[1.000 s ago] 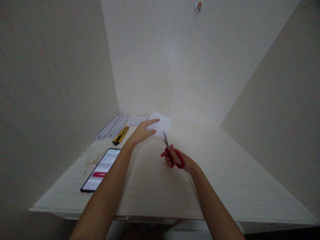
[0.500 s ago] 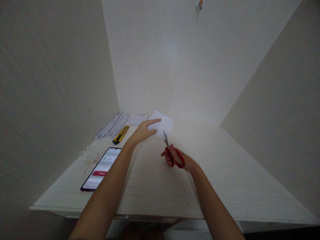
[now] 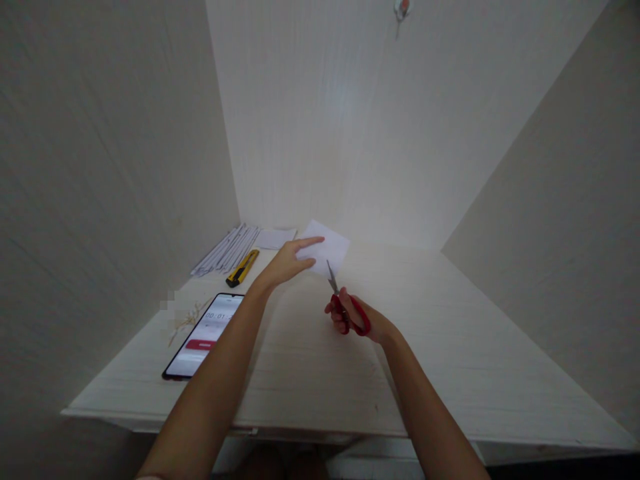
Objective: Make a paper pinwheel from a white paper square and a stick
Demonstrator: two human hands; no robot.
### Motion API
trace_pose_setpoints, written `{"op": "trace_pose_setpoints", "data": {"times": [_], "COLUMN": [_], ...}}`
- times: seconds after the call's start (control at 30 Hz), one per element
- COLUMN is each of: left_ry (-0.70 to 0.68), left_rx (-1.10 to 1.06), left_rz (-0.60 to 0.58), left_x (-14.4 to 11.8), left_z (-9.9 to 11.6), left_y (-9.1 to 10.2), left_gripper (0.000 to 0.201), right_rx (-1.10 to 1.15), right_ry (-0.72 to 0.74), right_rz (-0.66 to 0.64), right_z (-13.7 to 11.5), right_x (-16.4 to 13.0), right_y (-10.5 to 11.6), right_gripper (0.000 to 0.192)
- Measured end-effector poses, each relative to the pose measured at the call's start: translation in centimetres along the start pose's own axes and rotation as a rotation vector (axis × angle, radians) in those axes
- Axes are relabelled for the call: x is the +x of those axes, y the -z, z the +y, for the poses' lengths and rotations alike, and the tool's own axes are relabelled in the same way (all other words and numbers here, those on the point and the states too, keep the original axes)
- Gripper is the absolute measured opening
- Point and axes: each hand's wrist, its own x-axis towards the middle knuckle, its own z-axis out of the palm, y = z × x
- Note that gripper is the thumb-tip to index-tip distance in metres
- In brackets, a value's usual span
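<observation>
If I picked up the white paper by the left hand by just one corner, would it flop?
The white paper would probably sag a little, since its edges look thin. It looks fairly flat at the left hand, so it may not crumple right away. Being small and thin, it's likely very light.

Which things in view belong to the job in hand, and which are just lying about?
In use:
red-handled scissors, in right hand
white sheet, under left hand

Seemingly just lying about:
yellow cutter
phone
stacked papers
tan strands
</observation>
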Motion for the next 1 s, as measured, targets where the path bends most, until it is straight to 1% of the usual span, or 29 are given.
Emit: {"op": "trace_pose_setpoints", "data": {"times": [0.23, 0.4, 0.67, 0.83, 1.0], "left_ry": [0.011, -0.006, -0.002, -0.014, -0.004], "left_rx": [-0.006, -0.02, -0.028, -0.021, -0.033], "left_rz": [-0.003, -0.008, -0.007, -0.004, -0.004], "left_x": [0.07, 0.13, 0.14, 0.18, 0.14], "left_z": [-0.17, -0.17, -0.1, -0.29, -0.18], "left_y": [-0.02, -0.01, -0.02, -0.02, -0.02], "left_gripper": [0.051, 0.051, 0.052, 0.052, 0.052], "right_rx": [0.043, 0.049, 0.006, -0.003, 0.016], "right_ry": [-0.042, -0.039, -0.048, -0.024, -0.049], "right_rz": [0.0, -0.004, 0.033, 0.024, 0.027], "right_z": [0.14, 0.25, 0.38, 0.47, 0.61], "right_x": [0.11, 0.16, 0.21, 0.24, 0.37], "right_y": [0.01, 0.04, 0.1, 0.19, 0.3], "right_gripper": [0.054, 0.054, 0.053, 0.052, 0.051]}}
